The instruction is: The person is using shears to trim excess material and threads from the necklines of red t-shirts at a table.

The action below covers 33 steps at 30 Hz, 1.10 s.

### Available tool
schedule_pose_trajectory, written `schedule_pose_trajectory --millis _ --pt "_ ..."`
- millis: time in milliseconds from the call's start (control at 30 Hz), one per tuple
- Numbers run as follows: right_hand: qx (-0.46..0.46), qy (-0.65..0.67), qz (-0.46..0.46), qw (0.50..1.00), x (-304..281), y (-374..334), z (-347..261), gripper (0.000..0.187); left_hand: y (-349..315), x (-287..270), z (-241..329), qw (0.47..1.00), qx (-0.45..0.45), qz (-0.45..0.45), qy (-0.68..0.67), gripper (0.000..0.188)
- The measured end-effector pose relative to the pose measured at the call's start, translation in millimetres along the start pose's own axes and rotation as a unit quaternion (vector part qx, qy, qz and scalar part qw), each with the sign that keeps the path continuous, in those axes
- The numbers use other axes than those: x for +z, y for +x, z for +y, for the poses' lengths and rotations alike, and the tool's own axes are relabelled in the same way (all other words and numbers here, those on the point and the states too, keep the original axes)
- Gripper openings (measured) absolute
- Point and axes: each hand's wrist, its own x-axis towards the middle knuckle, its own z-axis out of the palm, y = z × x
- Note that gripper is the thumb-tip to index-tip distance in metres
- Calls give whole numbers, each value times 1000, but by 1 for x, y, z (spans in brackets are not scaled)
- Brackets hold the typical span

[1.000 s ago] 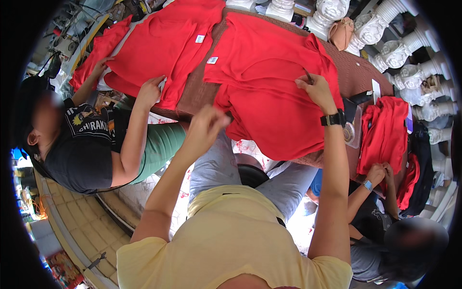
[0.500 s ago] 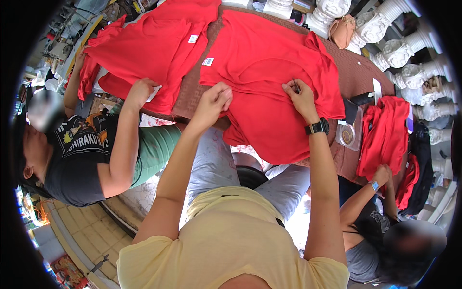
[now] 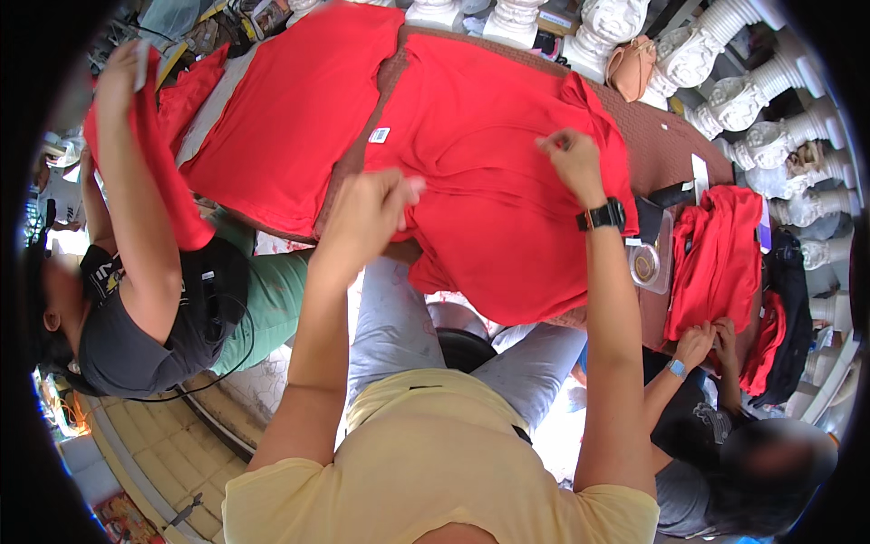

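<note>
A red shirt point(image 3: 494, 218) lies spread in front of me, its near part hanging over the table edge toward my lap. A small white label point(image 3: 379, 135) shows at its left side. My left hand point(image 3: 367, 213) is raised over the shirt's left edge, slightly blurred, fingers curled together; what they hold, if anything, does not show. Above the shirt's right part is my right hand point(image 3: 577, 168), wearing a black watch point(image 3: 602, 216). Its fingers are closed around something small and dark that I cannot make out.
At left a person point(image 3: 154, 290) lifts a red cloth point(image 3: 149, 154) beside another spread red shirt point(image 3: 290, 118). A person at right handles bunched red garments point(image 3: 716, 254). A clear plastic container point(image 3: 650, 258), a tan bag point(image 3: 632, 70) and white balusters point(image 3: 707, 54) line the brown-covered table point(image 3: 675, 154).
My left hand has come back toward me and left, away from the shirt. My right hand has risen slightly. The person at left has swung a red cloth up and away from the table.
</note>
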Motion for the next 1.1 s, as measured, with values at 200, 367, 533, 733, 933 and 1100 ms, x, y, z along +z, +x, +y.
schedule_pose_trajectory --millis 200,367,533,733,933,1100 --pt "8 -71 170 983 -20 94 -6 48 195 30 -82 981 55 181 -35 59" --pt "88 -154 136 975 -10 136 -3 65 304 45 -106 914 -154 208 -313 83" --pt "89 -171 115 974 -8 171 65 42 355 77 -103 896 -139 245 -343 103" --pt "46 66 214 974 -69 146 45 34 380 68 -161 966 -128 224 -25 62" --pt "-50 195 360 911 -217 155 40 25 380 -20 -45 770 62 220 -596 52" --pt "-184 356 387 831 -281 182 23 8 416 -83 16 699 325 120 -626 39"
